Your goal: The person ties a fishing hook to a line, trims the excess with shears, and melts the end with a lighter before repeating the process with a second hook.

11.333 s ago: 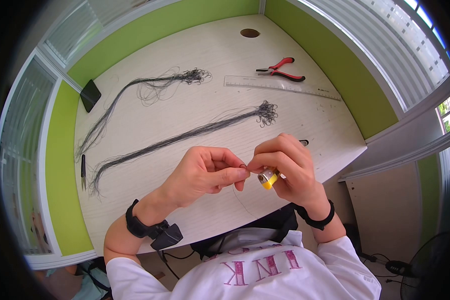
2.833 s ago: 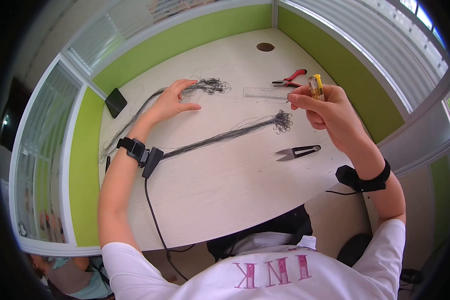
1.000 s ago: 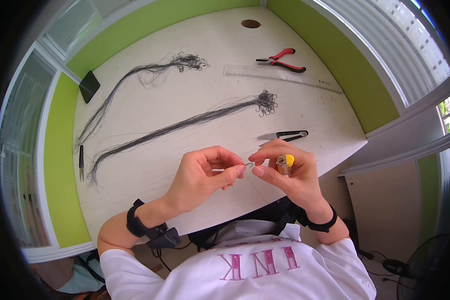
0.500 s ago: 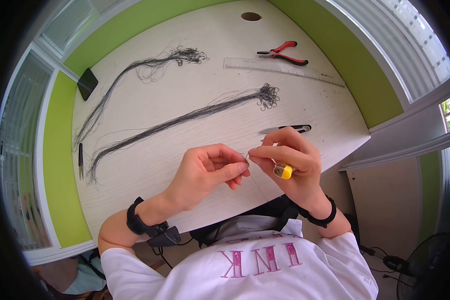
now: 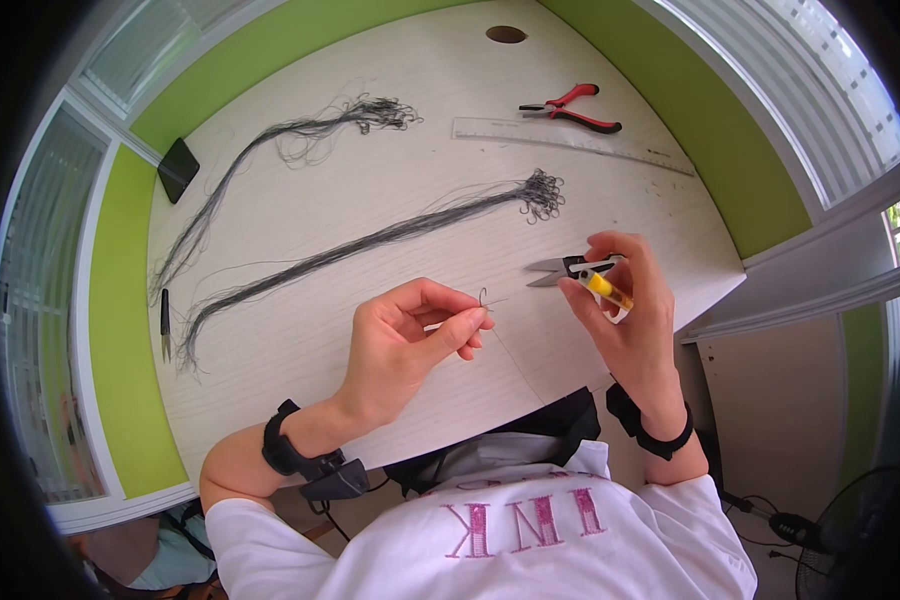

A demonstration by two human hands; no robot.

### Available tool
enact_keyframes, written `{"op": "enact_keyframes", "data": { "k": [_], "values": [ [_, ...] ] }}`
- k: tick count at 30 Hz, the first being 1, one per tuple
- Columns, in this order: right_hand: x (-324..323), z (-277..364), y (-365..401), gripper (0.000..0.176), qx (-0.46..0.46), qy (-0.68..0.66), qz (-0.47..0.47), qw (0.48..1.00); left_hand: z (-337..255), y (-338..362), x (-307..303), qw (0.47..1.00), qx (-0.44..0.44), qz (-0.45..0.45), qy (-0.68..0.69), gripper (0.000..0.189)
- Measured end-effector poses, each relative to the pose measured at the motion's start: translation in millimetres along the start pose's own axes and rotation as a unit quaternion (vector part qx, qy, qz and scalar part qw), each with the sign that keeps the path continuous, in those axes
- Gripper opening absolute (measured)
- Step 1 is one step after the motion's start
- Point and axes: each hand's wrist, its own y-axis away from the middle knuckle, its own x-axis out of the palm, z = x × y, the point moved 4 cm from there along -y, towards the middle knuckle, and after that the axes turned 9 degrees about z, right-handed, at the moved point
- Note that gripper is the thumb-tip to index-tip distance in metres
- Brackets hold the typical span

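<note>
My left hand (image 5: 407,335) pinches a small hook (image 5: 483,298) with a thin line trailing down toward the table's front edge. To the right, my right hand (image 5: 628,315) is closed around a yellow tool (image 5: 606,289) and is at the handles of small black snips (image 5: 573,268), whose blades point left. Beyond my hands, a bundle of dark lines (image 5: 360,241) lies across the table, its hooks (image 5: 542,196) gathered at the right end. A second bundle (image 5: 232,165) curves behind it, also ending in hooks (image 5: 385,114).
At the back right of the table (image 5: 410,400) lie red-handled pliers (image 5: 572,107) and a clear ruler (image 5: 570,143). Tweezers (image 5: 165,325) rest near the left edge, and a black phone-like object (image 5: 178,170) leans by the green panel (image 5: 130,330).
My right hand has left the hook and moved right to the snips, whose blades now show apart. My left hand still holds the hook, slightly farther left.
</note>
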Motion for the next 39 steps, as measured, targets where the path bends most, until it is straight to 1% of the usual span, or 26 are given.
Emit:
{"op": "enact_keyframes", "data": {
  "k": [2, 3, 5, 8, 9, 11, 12, 14, 15, 17, 20, 21, 22, 24, 25, 27, 28, 29, 30, 31, 32, 34, 35, 37, 38, 39],
  "values": [
    [-18, -20, -4, 0.024, 0.080, 0.102, -0.044, 0.991, 0, 0, -1, 1.000, 0.021, -0.003, -0.010, 0.006],
    [-25, -30, -4, 0.024, 0.080, 0.104, -0.043, 0.990, 1, -1, -1, 1.000, 0.022, -0.004, -0.009, 0.006],
    [-36, -50, -2, 0.022, 0.060, 0.196, -0.035, 0.978, 1, -2, -2, 1.000, 0.023, -0.011, -0.012, 0.006],
    [-42, -63, 0, 0.021, 0.054, 0.261, -0.024, 0.964, 3, -3, -3, 1.000, 0.020, -0.017, -0.015, 0.006],
    [-44, -64, 0, 0.021, 0.055, 0.261, -0.025, 0.963, 3, -3, -3, 1.000, 0.019, -0.016, -0.015, 0.006],
    [-47, -62, 1, 0.026, 0.032, 0.316, -0.029, 0.948, 2, -3, -3, 0.999, 0.020, -0.023, -0.020, 0.007],
    [-47, -59, 0, 0.026, 0.034, 0.316, -0.031, 0.948, 1, -2, -3, 0.999, 0.019, -0.021, -0.021, 0.007],
    [-44, -42, -3, 0.031, -0.014, 0.374, -0.054, 0.926, -1, -1, -5, 0.997, -0.006, -0.040, -0.071, 0.005],
    [-42, -32, -5, 0.031, -0.014, 0.373, -0.054, 0.926, -1, -2, -4, 0.997, -0.006, -0.040, -0.071, 0.005],
    [-23, -15, -6, 0.033, -0.089, 0.255, 0.109, 0.957, -4, -2, -3, 0.995, 0.048, -0.032, -0.086, 0.004],
    [-11, -24, -4, 0.031, -0.080, 0.255, 0.122, 0.956, -5, 0, -4, 0.994, 0.057, -0.030, -0.083, 0.005],
    [-10, -22, -3, 0.027, -0.084, 0.274, 0.128, 0.949, -4, -1, -4, 0.994, 0.058, -0.032, -0.083, 0.005],
    [-8, -21, -2, 0.027, -0.086, 0.274, 0.129, 0.949, -4, -1, -5, 0.993, 0.075, -0.030, -0.086, 0.006],
    [-7, -21, 2, 0.022, -0.038, 0.192, 0.111, 0.974, -5, -1, -4, 0.991, 0.091, -0.028, -0.089, 0.007],
    [-5, -19, 5, 0.022, -0.039, 0.192, 0.111, 0.974, -6, -1, -4, 0.992, 0.094, -0.034, -0.079, 0.007],
    [-6, -11, 10, 0.014, -0.030, 0.099, 0.083, 0.991, -6, 0, -5, 0.992, 0.097, -0.042, -0.069, 0.008],
    [-3, -3, 14, 0.014, -0.030, 0.098, 0.083, 0.991, -5, -1, -6, 0.991, 0.103, -0.045, -0.072, 0.008],
    [3, -2, 19, 0.013, 0.066, -0.112, 0.103, 0.986, -5, -1, -6, 0.990, 0.109, -0.047, -0.075, 0.008],
    [11, 0, 24, 0.013, 0.158, -0.317, 0.117, 0.928, -5, -1, -6, 0.990, 0.109, -0.047, -0.075, 0.008],
    [16, 7, 25, 0.017, 0.176, -0.385, 0.152, 0.893, -5, 0, -6, 0.990, 0.107, -0.048, -0.078, 0.008],
    [23, 9, 26, 0.023, 0.182, -0.422, 0.151, 0.875, -5, 0, -6, 0.990, 0.105, -0.050, -0.082, 0.008],
    [32, 16, 29, 0.028, 0.160, -0.424, 0.199, 0.869, -5, 0, -6, 0.989, 0.109, -0.049, -0.085, 0.008],
    [35, 17, 29, 0.028, 0.161, -0.425, 0.199, 0.868, -5, 0, -6, 0.989, 0.113, -0.048, -0.087, 0.008],
    [43, 14, 32, 0.032, 0.242, -0.363, 0.249, 0.865, -6, 1, -6, 0.988, 0.112, -0.043, -0.093, 0.008],
    [44, 15, 32, 0.032, 0.242, -0.362, 0.250, 0.865, -7, 1, -6, 0.988, 0.113, -0.038, -0.100, 0.008],
    [47, 15, 32, 0.030, 0.252, -0.386, 0.254, 0.850, -6, 1, -6, 0.988, 0.114, -0.039, -0.099, 0.008]
  ]
}}
